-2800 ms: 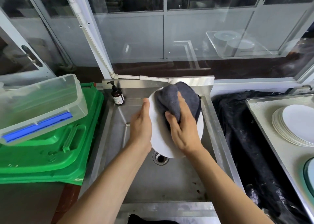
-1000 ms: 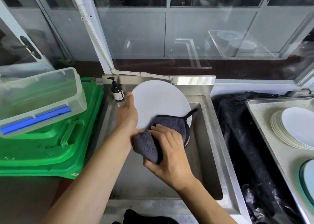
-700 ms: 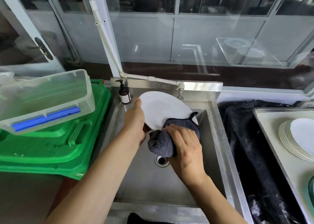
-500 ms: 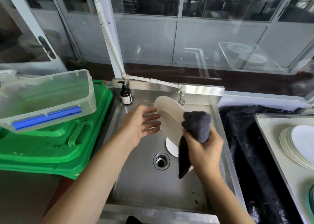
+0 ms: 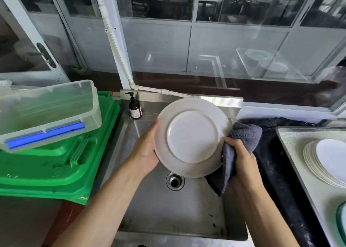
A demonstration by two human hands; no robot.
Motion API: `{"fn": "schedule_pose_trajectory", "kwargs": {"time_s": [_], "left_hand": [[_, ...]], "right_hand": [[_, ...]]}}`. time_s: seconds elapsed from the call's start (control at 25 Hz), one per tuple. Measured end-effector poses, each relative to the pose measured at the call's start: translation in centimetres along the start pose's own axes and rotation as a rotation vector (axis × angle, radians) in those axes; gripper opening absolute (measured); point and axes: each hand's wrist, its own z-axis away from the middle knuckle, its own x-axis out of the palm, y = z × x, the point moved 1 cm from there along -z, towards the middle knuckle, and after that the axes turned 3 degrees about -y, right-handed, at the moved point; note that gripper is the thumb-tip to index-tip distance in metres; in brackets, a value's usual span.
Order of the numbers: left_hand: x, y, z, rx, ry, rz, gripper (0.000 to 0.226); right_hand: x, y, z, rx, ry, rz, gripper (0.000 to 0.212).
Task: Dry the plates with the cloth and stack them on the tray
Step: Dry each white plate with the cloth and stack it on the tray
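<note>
While the plate [image 5: 192,137] is held above the sink [image 5: 174,209] with its underside and foot ring turned up toward the camera, the left hand [image 5: 145,149] holds its left rim, palm against the edge and fingers hidden behind the plate. The right hand [image 5: 238,156] is clenched around a grey cloth [image 5: 241,140] at the plate's right rim; the cloth bunches up above the fist and hangs down below it, partly tucked behind the plate's lower right edge. The plate sits tilted, roughly over the back half of the basin, with the drain [image 5: 175,181] just below its lower edge.

Right of the sink, a black sheet [image 5: 277,172] covers the surface between the basin and a metal tray [image 5: 292,153]. On the tray lies a stack of white plates [image 5: 325,162], fanned slightly, and at the tray's near right corner a greenish glass rim [image 5: 340,226] shows, cut off by the frame.

At the back left corner of the sink stands a brown pump bottle [image 5: 135,109]. Left of the basin lies a green plastic lid [image 5: 61,160], and on it rests a clear plastic box [image 5: 46,108] with a blue clip [image 5: 45,134] along its near side. A white pipe [image 5: 116,46] runs down the window frame and bends along the sink's back edge behind the plate.
</note>
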Motion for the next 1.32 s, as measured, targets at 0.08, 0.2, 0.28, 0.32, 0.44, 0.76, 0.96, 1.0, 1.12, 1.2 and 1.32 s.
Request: {"fn": "schedule_pose_trajectory", "kwargs": {"time_s": [0.08, 0.2, 0.28, 0.32, 0.44, 0.76, 0.96, 1.0, 1.12, 1.2, 1.32], "left_hand": [[0.6, 0.8, 0.5, 0.024, -0.089, 0.044, 0.051], [1.9, 2.0, 1.5, 0.027, -0.114, 0.011, 0.059], [2.4, 2.2, 2.0, 0.04, -0.105, -0.062, 0.054], [2.6, 2.1, 2.3, 0.047, -0.104, -0.095, 0.047], [3.3, 1.8, 3.1, 0.025, -0.11, -0.156, 0.038], [4.6, 1.0, 2.6, 0.182, 0.038, -0.247, 0.038], [4.3, 0.8, 2.5, 0.175, 0.109, -0.258, 0.027], [4.3, 0.9, 2.4, 0.162, 0.119, -0.238, 0.034], [4.2, 0.8, 2.2, 0.079, 0.195, -0.177, 0.037], [4.2, 1.2, 2.4, -0.024, 0.188, -0.115, 0.03], [3.9, 1.8, 2.7, -0.168, 0.015, 0.005, 0.044]], "right_hand": [[0.0, 0.2, 0.0, -0.018, 0.037, 0.005, 0.054], [0.4, 0.2, -0.2, -0.141, 0.147, 0.094, 0.047], [0.8, 0.0, -0.2, -0.245, 0.181, 0.197, 0.034], [0.9, -0.3, -0.3, -0.31, 0.181, 0.258, 0.027], [1.8, -1.3, -0.6, -0.471, 0.138, 0.386, 0.015], [6.2, 1.2, 1.0, -0.722, -0.304, 0.689, 0.037], [6.8, 0.4, -0.2, -0.611, -0.224, 0.544, 0.019], [7.2, 0.8, 0.2, -0.672, -0.279, 0.613, 0.026], [8.0, 2.2, 1.7, -0.748, -0.395, 0.659, 0.05], [7.6, 2.8, 2.4, -0.787, -0.413, 0.619, 0.05], [6.7, 4.3, 3.8, -0.956, -0.518, 0.655, 0.048]]}}
